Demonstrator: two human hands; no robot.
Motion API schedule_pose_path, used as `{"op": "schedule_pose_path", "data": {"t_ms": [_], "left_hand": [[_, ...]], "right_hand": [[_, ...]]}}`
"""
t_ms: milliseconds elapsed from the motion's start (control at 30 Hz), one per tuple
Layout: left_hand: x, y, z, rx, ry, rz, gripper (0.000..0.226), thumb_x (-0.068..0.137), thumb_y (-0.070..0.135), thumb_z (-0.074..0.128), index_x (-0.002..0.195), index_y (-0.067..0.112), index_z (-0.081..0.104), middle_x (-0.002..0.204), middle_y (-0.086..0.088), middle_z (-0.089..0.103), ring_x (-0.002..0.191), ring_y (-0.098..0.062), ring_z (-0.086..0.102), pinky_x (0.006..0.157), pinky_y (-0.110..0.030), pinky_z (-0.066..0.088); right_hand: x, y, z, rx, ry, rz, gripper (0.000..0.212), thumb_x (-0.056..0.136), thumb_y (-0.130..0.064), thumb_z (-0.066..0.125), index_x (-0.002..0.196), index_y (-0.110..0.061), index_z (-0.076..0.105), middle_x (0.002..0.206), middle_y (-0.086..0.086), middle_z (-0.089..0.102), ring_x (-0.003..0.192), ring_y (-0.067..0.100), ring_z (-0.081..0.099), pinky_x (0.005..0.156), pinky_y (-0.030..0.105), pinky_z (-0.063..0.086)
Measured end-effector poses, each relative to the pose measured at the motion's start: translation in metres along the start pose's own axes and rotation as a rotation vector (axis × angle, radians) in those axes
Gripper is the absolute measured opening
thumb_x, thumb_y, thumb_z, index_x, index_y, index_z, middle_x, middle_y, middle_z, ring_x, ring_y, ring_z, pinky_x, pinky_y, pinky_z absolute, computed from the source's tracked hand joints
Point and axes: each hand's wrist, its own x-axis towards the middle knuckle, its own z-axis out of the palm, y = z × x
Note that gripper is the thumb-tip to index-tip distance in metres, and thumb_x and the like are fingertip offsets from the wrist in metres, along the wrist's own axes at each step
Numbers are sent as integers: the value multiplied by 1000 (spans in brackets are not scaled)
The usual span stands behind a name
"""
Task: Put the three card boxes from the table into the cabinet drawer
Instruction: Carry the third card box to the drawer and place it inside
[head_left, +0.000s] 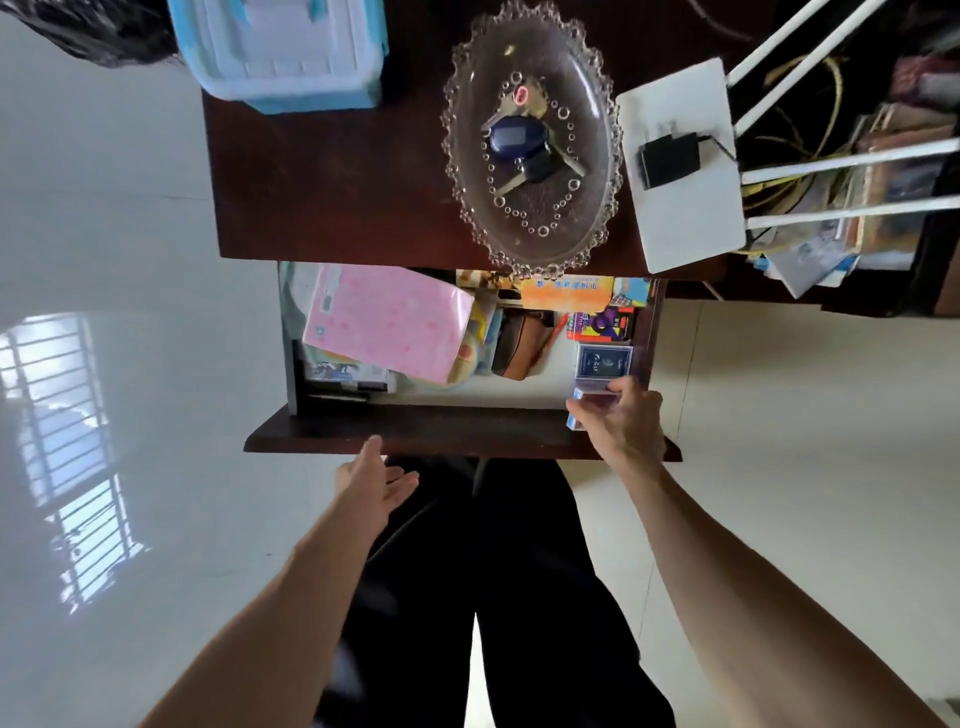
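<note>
I see my right hand closed around a card box at the near right corner of the open drawer. A dark blue card box already lies inside, just beyond it; its print is unreadable. My left hand hangs open, empty, below the drawer front.

Both bare forearms reach forward. The left hand hangs open, palm turned inward, fingers loosely spread and thumb up, holding nothing. The right hand is farther out, knuckles up, fingers curled around a card box.
</note>
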Motion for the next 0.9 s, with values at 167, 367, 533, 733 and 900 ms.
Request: {"op": "schedule_pose_path", "data": {"t_ms": [167,367,533,733,900], "left_hand": [[31,13,20,20,48,43,26,92,5,55,117,-2,51,115,-29,61,79,-39,63,54,-41,62],[38,6,24,78,85,79,9,91,1,54,93,-1,45,98,-30,59,58,-34,60,39,-37,55],[40,3,27,119,135,112,11,93,4,52,88,1,42,90,-25,58,47,-33,63,39,-38,55],[56,-10,33,132,200,187,11,93,15,49,92,4,45,75,-11,56,28,-18,58,33,-23,52],[71,-15,33,122,193,201,13,88,18,47,91,6,46,76,-12,56,36,-19,62,42,-26,51]], "right_hand": [[13,11,26,-142,33,17,58,75,-53,79,117,-22,52,124,12,50,104,35,65,70,35,47],[27,13,33,-240,88,3,61,80,-53,76,124,-19,51,130,15,51,113,36,62,79,44,57],[39,12,42,-390,127,-16,59,81,-52,74,124,-18,56,132,14,49,119,33,56,87,46,53],[56,17,45,-484,109,-40,62,84,-58,70,126,-14,55,133,16,49,123,34,54,91,49,53],[65,17,46,-546,62,-82,62,87,-53,69,131,-14,51,126,13,57,112,33,63,86,45,55]]}}
